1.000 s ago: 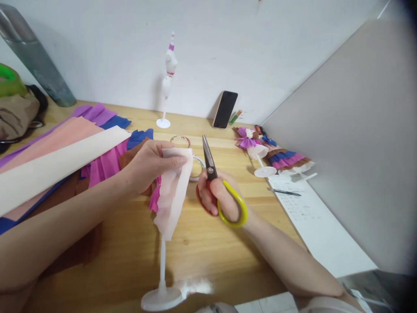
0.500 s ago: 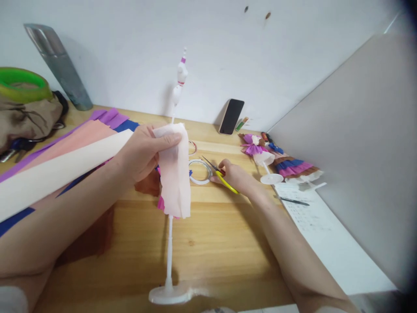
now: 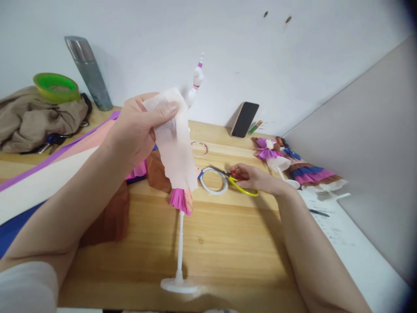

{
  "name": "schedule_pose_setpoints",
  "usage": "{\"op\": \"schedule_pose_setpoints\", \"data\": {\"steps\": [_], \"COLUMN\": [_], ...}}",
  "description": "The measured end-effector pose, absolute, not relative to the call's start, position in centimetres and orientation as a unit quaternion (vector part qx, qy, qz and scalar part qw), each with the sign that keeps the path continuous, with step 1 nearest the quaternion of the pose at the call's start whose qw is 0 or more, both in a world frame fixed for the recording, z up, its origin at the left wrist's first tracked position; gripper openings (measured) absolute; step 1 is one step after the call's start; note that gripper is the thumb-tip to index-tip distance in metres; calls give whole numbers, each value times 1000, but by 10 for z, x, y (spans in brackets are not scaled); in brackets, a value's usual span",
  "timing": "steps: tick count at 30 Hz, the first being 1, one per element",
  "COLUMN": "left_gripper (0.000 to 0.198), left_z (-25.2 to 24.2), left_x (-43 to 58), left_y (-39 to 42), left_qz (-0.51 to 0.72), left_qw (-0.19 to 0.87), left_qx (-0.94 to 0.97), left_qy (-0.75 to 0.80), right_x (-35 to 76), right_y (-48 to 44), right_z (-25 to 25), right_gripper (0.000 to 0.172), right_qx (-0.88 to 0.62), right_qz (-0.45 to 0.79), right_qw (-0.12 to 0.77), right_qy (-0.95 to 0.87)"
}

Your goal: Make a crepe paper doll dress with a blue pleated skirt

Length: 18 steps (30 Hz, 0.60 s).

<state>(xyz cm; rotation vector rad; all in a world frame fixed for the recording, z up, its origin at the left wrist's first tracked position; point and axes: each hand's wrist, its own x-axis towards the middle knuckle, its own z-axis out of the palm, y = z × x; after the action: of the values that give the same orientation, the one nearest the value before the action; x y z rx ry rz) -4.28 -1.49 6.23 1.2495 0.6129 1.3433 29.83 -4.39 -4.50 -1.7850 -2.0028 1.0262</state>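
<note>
My left hand (image 3: 137,126) pinches a pale, wavy-edged strip of crepe paper (image 3: 179,148) between thumb and fingers. The strip hangs in front of a white stand (image 3: 180,256) and hides its middle. A small white doll-like figure (image 3: 198,78) tops the stand, tilted in this view. Below the strip, pleated magenta paper (image 3: 178,200) with a peach edge surrounds the pole. My right hand (image 3: 259,178) has its fingers closed around the red-and-yellow handles of scissors (image 3: 243,189), low over the table. Their blades point left, over the edge of a white tape roll (image 3: 213,181).
Coloured crepe sheets (image 3: 55,167) lie at left, brown paper (image 3: 109,217) near them. Behind are a cloth bundle (image 3: 35,117), a green tape roll (image 3: 57,87) and a bottle (image 3: 93,78). A phone (image 3: 245,120) leans on the wall. Ruffled paper dresses (image 3: 312,174) lie at right.
My left hand has lifted the pale strip up and towards me, baring the magenta pleats. My right hand stays closed on the scissors beside the tape roll. The whole view has shifted slightly.
</note>
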Motion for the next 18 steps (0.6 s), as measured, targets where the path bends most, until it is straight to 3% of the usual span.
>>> {"op": "schedule_pose_setpoints", "data": {"steps": [3, 8, 10, 11, 14, 17, 18], "left_gripper": [13, 13, 15, 16, 22, 23, 23], "left_z": [67, 62, 56, 54, 49, 47, 47], "left_x": [-47, -47, -45, -44, -40, -38, -39], "left_y": [-15, -10, -8, -7, -5, -4, -4], "left_qz": [587, 607, 612, 613, 608, 605, 604], "left_qw": [556, 537, 523, 518, 514, 517, 516], "left_qx": [535, 551, 559, 562, 562, 558, 559], "left_qy": [244, 199, 198, 202, 222, 237, 239], "right_x": [296, 269, 251, 239, 196, 153, 144], "right_y": [-40, -45, -56, -64, -83, -88, -86], "right_z": [-41, -21, -9, -3, 13, 19, 20], "right_gripper": [35, 20, 26, 28, 32, 57, 48], "right_qx": [-597, -696, -704, -689, -524, -441, -458], "right_qz": [368, 148, 111, 114, 275, 297, 283], "right_qw": [135, 112, 134, 151, 308, 345, 349], "right_qy": [-700, -693, -689, -699, -745, -773, -766]}}
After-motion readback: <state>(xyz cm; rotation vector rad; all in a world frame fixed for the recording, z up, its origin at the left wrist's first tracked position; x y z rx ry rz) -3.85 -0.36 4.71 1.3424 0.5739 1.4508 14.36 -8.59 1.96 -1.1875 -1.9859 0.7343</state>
